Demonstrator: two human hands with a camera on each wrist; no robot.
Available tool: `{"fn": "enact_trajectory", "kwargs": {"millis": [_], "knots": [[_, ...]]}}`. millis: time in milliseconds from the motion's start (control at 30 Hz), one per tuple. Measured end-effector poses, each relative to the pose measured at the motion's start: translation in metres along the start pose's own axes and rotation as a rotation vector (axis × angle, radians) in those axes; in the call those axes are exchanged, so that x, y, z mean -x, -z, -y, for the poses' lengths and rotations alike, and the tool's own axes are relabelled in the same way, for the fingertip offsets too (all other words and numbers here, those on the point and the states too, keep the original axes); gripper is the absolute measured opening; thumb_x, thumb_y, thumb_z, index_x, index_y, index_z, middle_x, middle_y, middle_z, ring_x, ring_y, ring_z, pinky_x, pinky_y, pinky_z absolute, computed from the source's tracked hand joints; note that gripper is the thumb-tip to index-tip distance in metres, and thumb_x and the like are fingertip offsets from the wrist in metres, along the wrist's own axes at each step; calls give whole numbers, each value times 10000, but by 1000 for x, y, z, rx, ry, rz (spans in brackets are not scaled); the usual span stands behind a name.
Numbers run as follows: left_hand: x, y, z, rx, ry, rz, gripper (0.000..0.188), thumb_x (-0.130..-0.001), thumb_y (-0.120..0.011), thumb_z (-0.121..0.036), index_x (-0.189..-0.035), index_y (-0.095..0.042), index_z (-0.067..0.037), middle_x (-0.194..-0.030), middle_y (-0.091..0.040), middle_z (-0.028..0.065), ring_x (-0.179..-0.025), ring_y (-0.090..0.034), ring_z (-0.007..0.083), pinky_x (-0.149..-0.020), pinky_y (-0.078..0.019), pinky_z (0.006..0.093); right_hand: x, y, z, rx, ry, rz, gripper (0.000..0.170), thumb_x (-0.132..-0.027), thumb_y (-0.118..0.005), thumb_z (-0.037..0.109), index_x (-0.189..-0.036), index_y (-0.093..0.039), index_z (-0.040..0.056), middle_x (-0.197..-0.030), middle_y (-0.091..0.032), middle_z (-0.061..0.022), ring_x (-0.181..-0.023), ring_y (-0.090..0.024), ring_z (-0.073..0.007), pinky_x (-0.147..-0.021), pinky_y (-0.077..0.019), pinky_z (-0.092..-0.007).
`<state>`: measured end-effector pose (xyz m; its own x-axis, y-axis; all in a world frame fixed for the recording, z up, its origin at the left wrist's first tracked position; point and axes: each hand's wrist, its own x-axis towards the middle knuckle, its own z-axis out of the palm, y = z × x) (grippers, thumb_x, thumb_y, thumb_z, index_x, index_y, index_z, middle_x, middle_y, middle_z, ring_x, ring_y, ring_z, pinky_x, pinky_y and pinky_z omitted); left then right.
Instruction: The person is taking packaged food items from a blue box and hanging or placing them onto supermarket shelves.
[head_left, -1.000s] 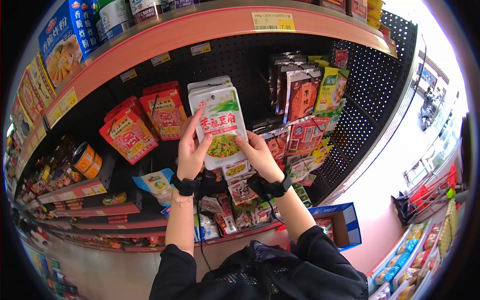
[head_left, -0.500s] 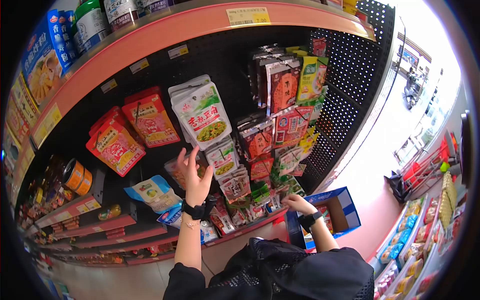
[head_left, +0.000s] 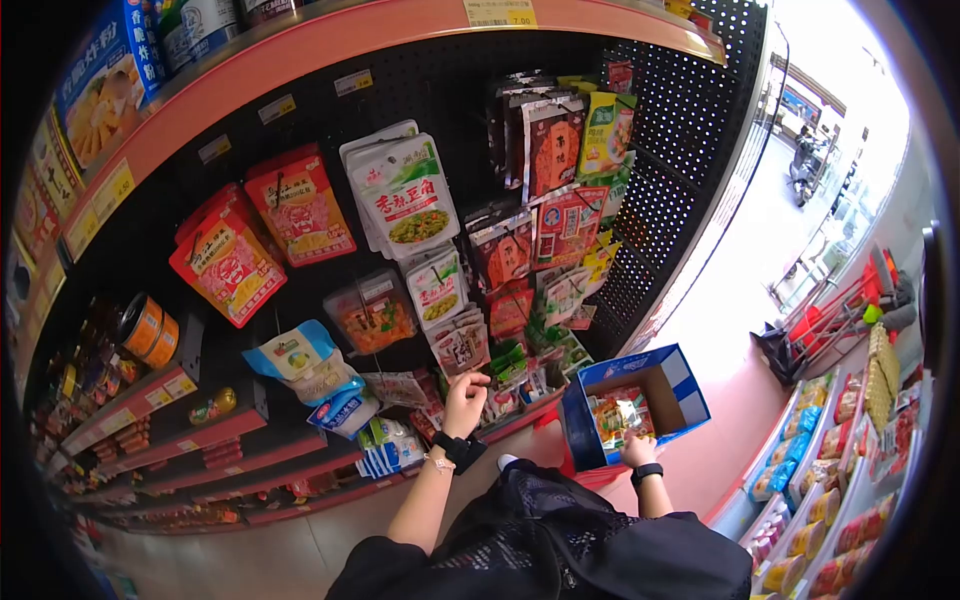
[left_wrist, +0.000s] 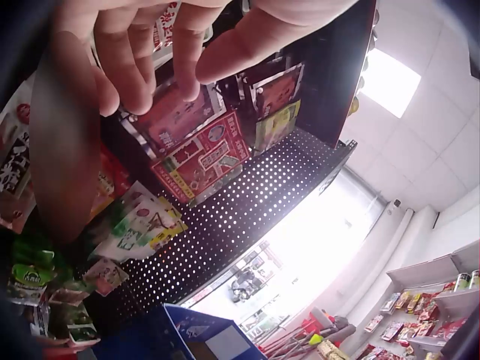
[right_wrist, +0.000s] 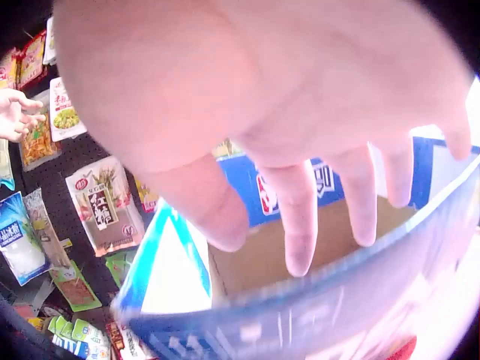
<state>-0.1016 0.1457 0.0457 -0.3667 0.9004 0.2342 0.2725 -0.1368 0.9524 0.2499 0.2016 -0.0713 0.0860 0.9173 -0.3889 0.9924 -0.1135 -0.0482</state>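
My right hand (head_left: 638,450) is over the near edge of a blue cardboard box (head_left: 582,428), which has colourful packets (head_left: 618,408) inside. In the right wrist view its fingers (right_wrist: 300,232) hang loosely over the box opening, slightly spread, with nothing between them. My left hand (head_left: 466,405) hovers loosely curled and holding nothing, in front of the lower hanging packets. White pouches with green tops and a bean picture (head_left: 412,195) hang on a hook higher up, and smaller similar pouches (head_left: 438,290) hang below them.
Red and orange pouches (head_left: 300,210) hang to the left, and dark red packets (head_left: 552,150) to the right. A clear pack of orange food (head_left: 370,315) hangs mid-rack. The orange shelf edge (head_left: 380,45) crosses above. Stocked shelves (head_left: 815,470) line the right side.
Both hands have come away from the white pouch, which stays hanging. My right hand moved down and right to the box; my left dropped down and right. The view shifted.
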Motion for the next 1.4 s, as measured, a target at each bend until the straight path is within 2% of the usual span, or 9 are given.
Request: {"fn": "enact_trajectory", "kwargs": {"millis": [67,133,300,733,933,1033,1267,1300,1400], "knots": [[16,1,17,74,49,39,125,-731,-495,-13,-851,-531,-17,-824,-514,29,-662,-492,85,-594,-418,202,11,-23,-4,-89,68,-94,271,-696,-489,318,-861,-599,134,-1089,-448,-149,-1090,-299,-357,-896,-160,-581],[32,2,19,200,117,103,117,-754,-460,0,-847,-529,-1,-774,-548,19,-661,-506,75,-611,-419,207,10,-42,-12,-222,305,-439,223,-690,-510,279,-812,-600,116,-1024,-473,-128,-1041,-320,-338,-895,-248,-441],[70,9,34,303,238,37,93,-785,-449,-32,-817,-535,-23,-764,-560,12,-635,-503,60,-580,-404,178,9,-36,-12,-265,269,-369,198,-698,-510,268,-788,-605,119,-999,-493,-112,-1030,-331,-334,-882,-280,-418],[95,19,50,335,361,-15,101,-784,-448,-29,-810,-546,-30,-738,-568,27,-614,-508,51,-547,-406,161,18,-20,-1,-109,121,-198,297,-748,-445,372,-849,-603,141,-1029,-468,-108,-1033,-336,-313,-829,-333,-441],[84,-7,60,378,385,23,93,-783,-452,-32,-805,-542,-37,-726,-569,27,-589,-499,50,-533,-400,159,23,-18,1,-64,88,-273,326,-759,-409,374,-855,-592,122,-1002,-491,-119,-1034,-354,-301,-879,-215,-546],[75,-28,61,372,443,161,89,-781,-457,-36,-811,-541,-37,-740,-571,26,-598,-499,49,-531,-396,160,28,-18,2,-107,98,-277,327,-766,-398,351,-832,-592,96,-988,-517,-87,-1050,-365,-266,-885,-85,-639],[70,-96,70,238,540,475,83,-763,-484,-25,-827,-536,-19,-737,-562,36,-629,-514,75,-575,-426,190,37,-14,-1,-33,170,-408,298,-762,-415,313,-817,-588,77,-895,-528,-91,-1017,-402,-248,-895,-90,-624],[72,-109,71,237,503,524,82,-760,-490,-28,-827,-535,-17,-734,-561,33,-629,-514,73,-572,-426,191,35,-19,-3,-30,237,-582,254,-763,-426,299,-737,-564,88,-818,-501,-72,-920,-430,-243,-883,-73,-636],[78,-144,79,164,508,649,118,-747,-519,-64,-855,-523,-17,-742,-556,27,-660,-525,82,-575,-434,210,28,-18,-17,-33,377,-500,232,-760,-428,282,-758,-552,87,-780,-495,-69,-888,-447,-240,-886,-97,-625]]}}
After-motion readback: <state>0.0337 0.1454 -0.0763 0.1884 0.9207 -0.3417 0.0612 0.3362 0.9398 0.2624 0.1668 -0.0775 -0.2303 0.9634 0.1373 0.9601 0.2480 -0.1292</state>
